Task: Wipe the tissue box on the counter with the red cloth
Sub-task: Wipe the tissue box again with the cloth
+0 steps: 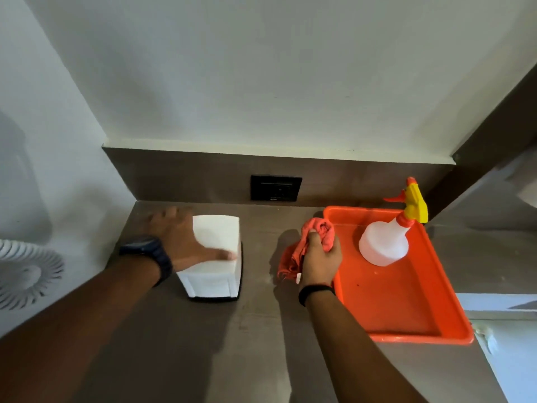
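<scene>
two bare forearms reach in from the bottom edge. right hand [319,258] is closed tight around the crumpled red cloth [308,242], held above the brown counter [261,344] just beside the orange plastic tray [406,312]. left hand [180,237] lies flat and open against the white rectangular tissue box [215,251], thumb across its top; it steadies, it grips nothing. the box stands on the counter near the back left corner, apart from the cloth. i think the good way is to hold the box firm and bring the cloth over the top first, then down the sides. count: one cloth, one box, one tray, one white spray bottle with yellow trigger [386,239] standing in the tray.
</scene>
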A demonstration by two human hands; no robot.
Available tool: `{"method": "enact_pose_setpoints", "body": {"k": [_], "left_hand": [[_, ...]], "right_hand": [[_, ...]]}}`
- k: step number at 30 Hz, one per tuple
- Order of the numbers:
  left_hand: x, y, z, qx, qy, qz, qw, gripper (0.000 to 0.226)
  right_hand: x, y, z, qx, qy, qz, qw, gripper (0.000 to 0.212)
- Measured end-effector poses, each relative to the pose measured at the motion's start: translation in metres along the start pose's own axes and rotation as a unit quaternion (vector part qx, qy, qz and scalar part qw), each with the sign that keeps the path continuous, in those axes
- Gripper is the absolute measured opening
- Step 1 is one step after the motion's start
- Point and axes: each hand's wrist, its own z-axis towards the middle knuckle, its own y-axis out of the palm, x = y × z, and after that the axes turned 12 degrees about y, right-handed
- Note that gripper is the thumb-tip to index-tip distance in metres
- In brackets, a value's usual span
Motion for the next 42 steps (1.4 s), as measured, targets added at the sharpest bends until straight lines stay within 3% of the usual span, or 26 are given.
{"method": "enact_pose_setpoints", "body": {"k": [2,4,6,11,14,16,20,23,26,31,35,39,42], "left_hand": [[-0.013,0.004,0.007,-0.059,0.096,0.086,0.99,0.156],[-0.016,0.012,0.021,-0.134,0.161,0.092,0.973,0.166],[-0.012,0.018,0.029,-0.164,0.17,0.088,0.968,0.164],[-0.013,0.025,0.034,-0.111,0.185,0.096,0.972,0.144],[-0.018,0.03,0.034,-0.089,0.199,0.104,0.97,0.142],[-0.016,0.031,0.034,-0.092,0.198,0.103,0.97,0.142],[-0.016,0.032,0.035,-0.084,0.207,0.096,0.97,0.142],[-0.019,0.032,0.036,-0.081,0.21,0.076,0.971,0.141],[-0.021,0.032,0.037,-0.074,0.222,0.062,0.97,0.137],[-0.016,0.033,0.035,-0.083,0.196,0.078,0.974,0.142],[-0.016,0.034,0.035,-0.081,0.194,0.085,0.974,0.145],[-0.02,0.035,0.037,-0.072,0.205,0.074,0.973,0.141],[-0.024,0.035,0.038,-0.069,0.21,0.049,0.974,0.139]], "right_hand": [[0.003,0.002,-0.008,-0.017,-0.002,-0.012,1.0,0.021],[0.011,0.005,-0.017,-0.035,-0.006,-0.025,0.999,0.019],[0.018,0.012,-0.024,-0.06,-0.009,-0.044,0.997,0.013],[0.032,0.047,-0.033,-0.163,0.001,-0.107,0.981,0.011],[0.045,0.065,-0.045,-0.222,0.092,-0.113,0.964,0.054],[0.054,0.065,-0.05,-0.195,0.113,-0.103,0.969,0.062],[0.067,0.042,-0.078,-0.17,0.085,-0.103,0.976,0.033],[0.066,0.042,-0.088,-0.187,0.052,-0.092,0.977,0.035],[0.051,0.063,-0.068,-0.196,0.017,-0.117,0.974,0.018],[0.056,0.074,-0.041,-0.16,0.083,-0.138,0.974,0.048],[0.068,0.051,-0.074,-0.124,0.128,-0.109,0.978,0.045],[0.057,0.051,-0.086,-0.142,0.06,-0.087,0.984,0.033],[0.043,0.07,-0.066,-0.169,0.001,-0.14,0.976,0.026]]}}
